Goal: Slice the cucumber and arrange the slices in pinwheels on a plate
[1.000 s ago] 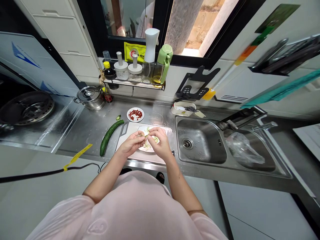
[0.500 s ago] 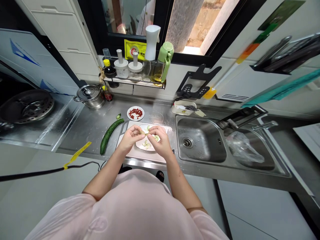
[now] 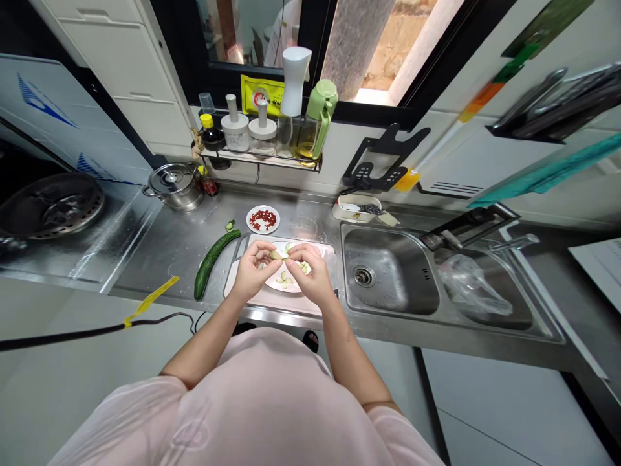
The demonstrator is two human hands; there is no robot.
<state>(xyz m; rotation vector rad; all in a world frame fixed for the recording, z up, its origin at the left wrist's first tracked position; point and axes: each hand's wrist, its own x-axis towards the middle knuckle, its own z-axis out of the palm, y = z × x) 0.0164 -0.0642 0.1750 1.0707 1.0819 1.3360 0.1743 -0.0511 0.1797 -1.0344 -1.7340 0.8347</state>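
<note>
Taking the white plate (image 3: 287, 285) as the clock's centre, with 12 o'clock straight ahead, the pink shirt (image 3: 272, 395) fills the nearest view at 6 o'clock. The left hand (image 3: 255, 268) and right hand (image 3: 310, 275) come in over the plate from 8 and 4 o'clock. Both have thumb and fingers pinched on a thin pale slice (image 3: 275, 255) between them; whether it is one piece or several cannot be told. More green-edged slices (image 3: 284, 279) lie on the plate, below the hands. The plate rests on a pale cutting board (image 3: 262, 298).

At 9 o'clock, just beside the board, a whole dark green cucumber (image 3: 209, 262) lies on the steel counter (image 3: 160, 259). At 3 o'clock is a sink basin (image 3: 388, 275), and past it a clear plastic bag (image 3: 473, 285) sits in a second basin.

Farther off, a small cucumber piece (image 3: 229, 226) is at 10 o'clock and a small dish (image 3: 263, 220) of chopped red bits at 11. A cream container (image 3: 356, 210) stands between 1 and 2. A lidded steel pot (image 3: 177, 188) stands at 10, with a dark pan (image 3: 53, 204) well apart between 9 and 10. Beyond, toward 12, a wall rack (image 3: 262, 159) holds jars and bottles below the window.
</note>
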